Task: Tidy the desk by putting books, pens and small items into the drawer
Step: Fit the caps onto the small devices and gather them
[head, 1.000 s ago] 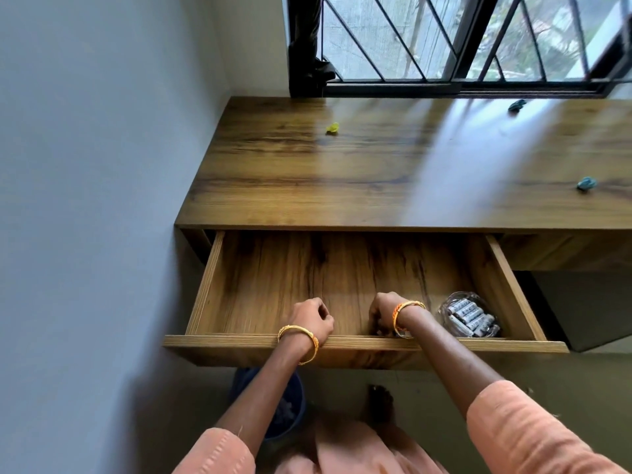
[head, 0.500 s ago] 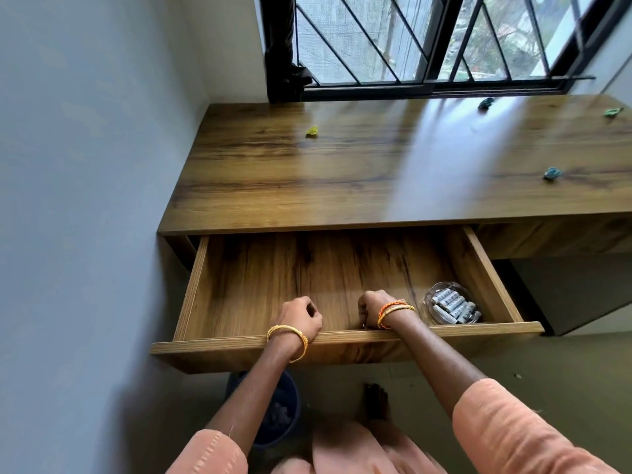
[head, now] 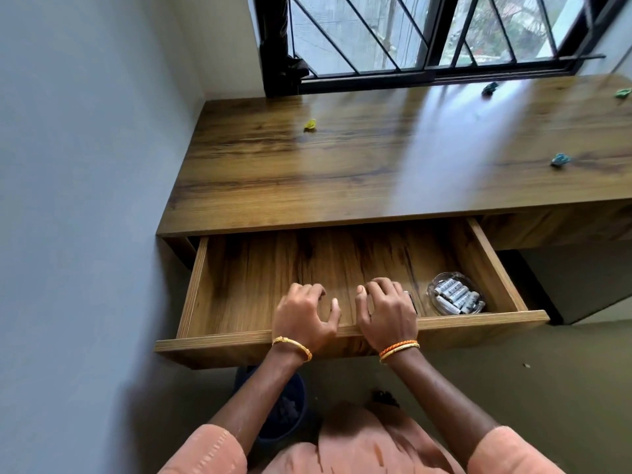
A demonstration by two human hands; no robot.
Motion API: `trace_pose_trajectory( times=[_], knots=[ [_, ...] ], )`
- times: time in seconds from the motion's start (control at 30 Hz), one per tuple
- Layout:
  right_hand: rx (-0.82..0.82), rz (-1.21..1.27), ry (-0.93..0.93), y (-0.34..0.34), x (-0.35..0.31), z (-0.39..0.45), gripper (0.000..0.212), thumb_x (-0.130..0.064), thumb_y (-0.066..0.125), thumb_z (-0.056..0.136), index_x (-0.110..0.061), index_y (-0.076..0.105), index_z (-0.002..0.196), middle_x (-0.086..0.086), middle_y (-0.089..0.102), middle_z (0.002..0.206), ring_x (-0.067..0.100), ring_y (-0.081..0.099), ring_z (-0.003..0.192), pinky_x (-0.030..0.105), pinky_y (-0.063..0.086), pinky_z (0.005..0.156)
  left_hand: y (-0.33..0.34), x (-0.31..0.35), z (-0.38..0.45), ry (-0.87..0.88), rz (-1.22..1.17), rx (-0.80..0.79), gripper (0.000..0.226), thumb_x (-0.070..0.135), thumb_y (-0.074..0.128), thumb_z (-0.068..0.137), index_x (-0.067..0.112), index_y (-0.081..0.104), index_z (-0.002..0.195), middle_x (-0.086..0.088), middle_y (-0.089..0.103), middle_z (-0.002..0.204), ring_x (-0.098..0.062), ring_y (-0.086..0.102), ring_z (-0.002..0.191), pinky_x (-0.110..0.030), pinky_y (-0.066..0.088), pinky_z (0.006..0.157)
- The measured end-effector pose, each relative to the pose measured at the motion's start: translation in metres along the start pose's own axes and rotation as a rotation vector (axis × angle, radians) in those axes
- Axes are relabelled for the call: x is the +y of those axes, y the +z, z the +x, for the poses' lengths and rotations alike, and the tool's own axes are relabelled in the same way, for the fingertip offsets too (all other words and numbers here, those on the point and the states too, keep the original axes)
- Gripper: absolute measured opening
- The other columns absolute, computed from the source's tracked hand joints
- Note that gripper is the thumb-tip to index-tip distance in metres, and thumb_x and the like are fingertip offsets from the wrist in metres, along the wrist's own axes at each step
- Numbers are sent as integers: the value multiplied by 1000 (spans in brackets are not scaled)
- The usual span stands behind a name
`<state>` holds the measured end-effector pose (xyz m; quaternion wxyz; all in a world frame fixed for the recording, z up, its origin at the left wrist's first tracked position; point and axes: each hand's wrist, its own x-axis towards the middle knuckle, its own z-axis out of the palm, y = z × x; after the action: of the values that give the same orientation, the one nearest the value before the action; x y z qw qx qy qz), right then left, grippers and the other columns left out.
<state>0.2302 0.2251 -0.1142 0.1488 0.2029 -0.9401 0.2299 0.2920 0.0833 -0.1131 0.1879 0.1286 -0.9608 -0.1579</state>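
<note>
Fingers loosely curled, both hands over drawer front | holding nothing

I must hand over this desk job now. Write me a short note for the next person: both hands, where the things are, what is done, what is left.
Left hand and right hand: both over the front edge of the open drawer, fingers loosely curled, holding nothing.
In the drawer: a clear dish of batteries, at its right end.
On the desk: a yellow small item, and three blue-green small items.
Done: drawer open.
Left: put the four small items in, then probably close the drawer.
</note>
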Motion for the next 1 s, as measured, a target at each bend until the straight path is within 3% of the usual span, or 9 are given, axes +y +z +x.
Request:
trace_pose_trajectory(
  times=[0.1, 0.27, 0.4, 0.53, 0.63, 0.73, 0.83, 0.9, 1.0],
  knots=[
    [73, 4, -36, 5, 2, 9, 29, -30, 45, 88, -13, 67, 80, 3, 67, 94, 21, 60, 91, 31, 45, 73, 3, -3, 11, 55, 50, 78, 34, 42, 53, 77, 15, 68, 93, 0, 67, 90, -17, 60, 90, -30, 51, 74],
    [134, 20, -71, 20, 3, 40, 28, -31, 45, 87, -14, 67, 90, 5, 64, 114, 23, 52, 113, 37, 42, 88, 12, -13, 43, 141, 80, 145, 50, 46, 54, 75, 11, 63, 111, -10, 58, 121, -26, 50, 118, -39, 42, 96],
    [53, -43, -158, 35, 10, 76, 52, -42, 41, 88, -7, 58, 122, 13, 51, 137, 26, 38, 131, 39, 35, 102, 20, -29, 83, 422, 155, -44, 82, 61, 52, 71, 10, 41, 134, -18, 30, 145, -33, 29, 135, -47, 25, 111],
    [-116, -170, -340, 47, 24, 101, 78, -55, 39, 86, 1, 38, 140, 18, 32, 150, 28, 25, 142, 42, 25, 114, 25, -35, 124, 392, 390, -311, 103, 70, 40, 67, 7, 19, 146, -19, 18, 155, -35, 19, 143, -50, 4, 114],
    [-231, -205, -383, 52, 28, 124, 83, -60, 42, 84, 1, 37, 141, 18, 33, 150, 29, 28, 141, 40, 21, 116, 32, -39, 150, 391, 435, -375, 103, 60, 50, 75, 6, 6, 151, -15, 5, 159, -29, 7, 147, -45, 3, 117],
    [-263, -195, -390, 56, 31, 142, 77, -57, 42, 84, -5, 41, 139, 14, 41, 145, 27, 34, 137, 40, 25, 113, 32, -41, 158, 402, 345, -303, 96, 49, 67, 64, 6, 33, 144, -14, 34, 151, -27, 35, 138, -39, 25, 111],
    [-187, -124, -345, 63, 30, 149, 68, -54, 46, 78, -11, 50, 129, 10, 54, 132, 24, 42, 122, 36, 30, 104, 37, -41, 159, 389, 204, -256, 86, 35, 74, 55, 8, 49, 132, -11, 51, 139, -24, 50, 128, -35, 28, 101],
    [-115, -91, -323, 67, 27, 153, 59, -50, 48, 75, -12, 55, 119, 9, 60, 121, 24, 48, 110, 34, 32, 95, 38, -37, 162, 365, 134, -216, 70, 27, 69, 58, 9, 58, 125, -9, 58, 133, -23, 56, 122, -33, 32, 95],
    [8, -96, -357, 73, 24, 161, 45, -41, 50, 73, -10, 61, 104, 8, 64, 103, 27, 59, 91, 32, 35, 83, 38, -27, 170, 367, 144, -197, 46, 22, 47, 70, 9, 69, 107, -9, 69, 115, -22, 66, 105, -30, 49, 80]
  ],
)
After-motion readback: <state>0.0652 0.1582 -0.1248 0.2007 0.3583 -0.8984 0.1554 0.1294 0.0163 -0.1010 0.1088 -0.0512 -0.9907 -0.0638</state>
